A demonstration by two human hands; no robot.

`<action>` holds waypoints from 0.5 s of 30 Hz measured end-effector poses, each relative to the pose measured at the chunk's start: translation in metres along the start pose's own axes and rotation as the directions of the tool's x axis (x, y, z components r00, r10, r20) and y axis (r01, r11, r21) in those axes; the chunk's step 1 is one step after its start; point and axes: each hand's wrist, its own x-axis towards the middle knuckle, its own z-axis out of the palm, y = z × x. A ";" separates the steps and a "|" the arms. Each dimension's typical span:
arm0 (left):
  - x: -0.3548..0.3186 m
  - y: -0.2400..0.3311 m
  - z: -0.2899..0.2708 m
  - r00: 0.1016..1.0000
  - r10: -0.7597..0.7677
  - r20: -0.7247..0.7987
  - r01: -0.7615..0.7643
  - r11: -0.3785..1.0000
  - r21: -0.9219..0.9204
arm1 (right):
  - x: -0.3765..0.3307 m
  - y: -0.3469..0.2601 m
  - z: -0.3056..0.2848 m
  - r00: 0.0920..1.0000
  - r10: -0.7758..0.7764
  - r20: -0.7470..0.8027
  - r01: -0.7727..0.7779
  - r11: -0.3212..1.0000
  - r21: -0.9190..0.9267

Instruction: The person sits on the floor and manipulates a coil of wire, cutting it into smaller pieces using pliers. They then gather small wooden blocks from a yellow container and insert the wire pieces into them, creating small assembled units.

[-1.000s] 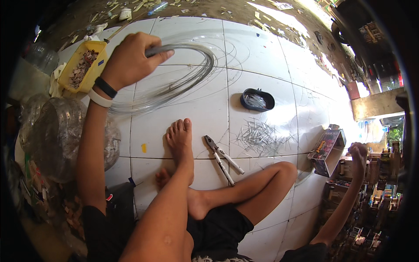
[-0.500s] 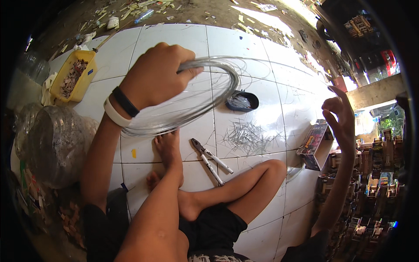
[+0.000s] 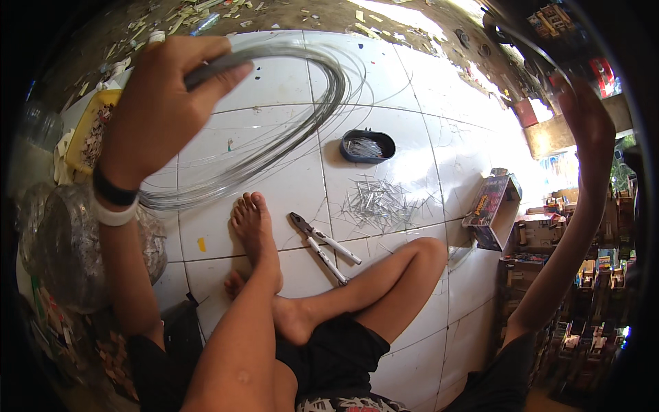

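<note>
My left hand (image 3: 161, 103), with a black and a white wristband, is closed around a large coil of thin grey wire (image 3: 333, 89) held over the tiles. Its loops spread out to the right and hang back toward my wrist. Raised at the far right, my right hand (image 3: 587, 123) is closed, and a bright wire strand (image 3: 532, 44) reaches its fingertips. Pliers (image 3: 312, 233) with white handles lie slightly spread on the floor by my foot. Beyond them are a heap of short straight wire pieces (image 3: 377, 199) and a dark blue oval container (image 3: 348, 152) with more small pieces inside.
A small printed box (image 3: 486, 209) lies with its open side showing right of the wire pieces. At the left are a yellow tub (image 3: 77, 151) of small scraps and a bulky clear plastic bag (image 3: 75, 247). Many small wooden items (image 3: 597, 275) crowd the right side.
My left hand has moved left and up with the wire coil. My right hand has swung outward and up to the right, its fingers now closed at a strand.
</note>
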 end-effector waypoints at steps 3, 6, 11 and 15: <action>0.007 -0.005 -0.013 0.987 0.028 -0.160 -0.033 0.999 -0.028 | 0.034 -0.019 0.008 0.994 -0.107 -0.013 0.108 0.989 0.099; 0.025 0.002 -0.034 0.979 -0.192 0.066 0.200 0.968 -0.154 | 0.058 -0.038 0.024 0.986 -0.151 -0.066 0.161 0.967 0.198; 0.042 0.050 -0.053 0.923 -0.324 0.209 0.334 0.942 -0.014 | 0.076 -0.080 0.064 0.989 -0.147 -0.025 0.147 0.938 0.314; 0.044 0.056 -0.043 0.956 -0.176 0.233 0.231 0.945 -0.233 | 0.088 -0.117 0.099 0.989 -0.145 0.036 0.116 0.897 0.426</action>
